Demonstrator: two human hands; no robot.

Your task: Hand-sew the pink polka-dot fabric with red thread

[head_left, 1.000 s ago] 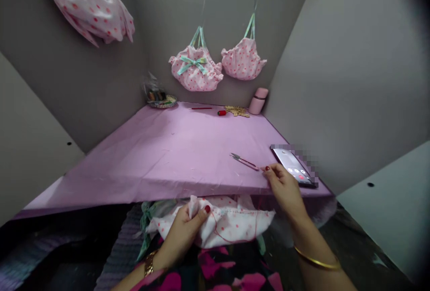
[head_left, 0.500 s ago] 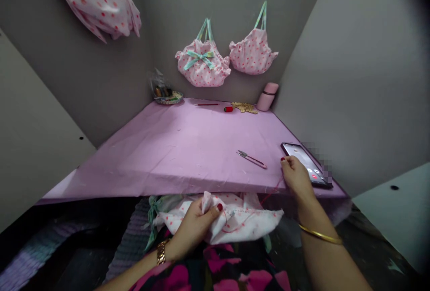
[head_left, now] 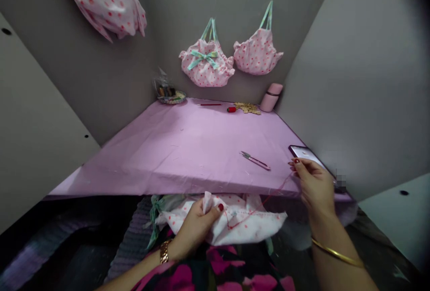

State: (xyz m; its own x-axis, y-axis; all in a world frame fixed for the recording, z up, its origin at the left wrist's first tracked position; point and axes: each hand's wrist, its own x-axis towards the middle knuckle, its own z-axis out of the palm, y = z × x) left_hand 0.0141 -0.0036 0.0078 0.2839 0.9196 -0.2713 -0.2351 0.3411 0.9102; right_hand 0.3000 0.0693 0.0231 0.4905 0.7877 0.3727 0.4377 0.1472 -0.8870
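Note:
My left hand (head_left: 196, 226) is closed on a fold of white fabric with pink dots (head_left: 242, 226) that lies in my lap, below the table's front edge. A red thread (head_left: 265, 200) runs from the fabric up to my right hand (head_left: 314, 185), whose fingers pinch it above the table's right front corner. That hand covers most of a phone (head_left: 302, 152) lying on the purple cloth (head_left: 188, 147). Small pink thread snips (head_left: 254, 160) lie on the cloth just left of my right hand.
At the back of the table stand a small basket of supplies (head_left: 169, 96), a red pen (head_left: 210, 104), a red spool (head_left: 230, 109), a tan trim piece (head_left: 247, 108) and a pink bottle (head_left: 271, 97). Two dotted pouches (head_left: 206, 64) hang on the back wall; another dotted fabric piece (head_left: 107, 2) hangs upper left. Grey walls close in on three sides.
My right hand has moved right, away from the snips and over the phone, drawing the red thread out taut. My left hand has kept its hold on the fabric.

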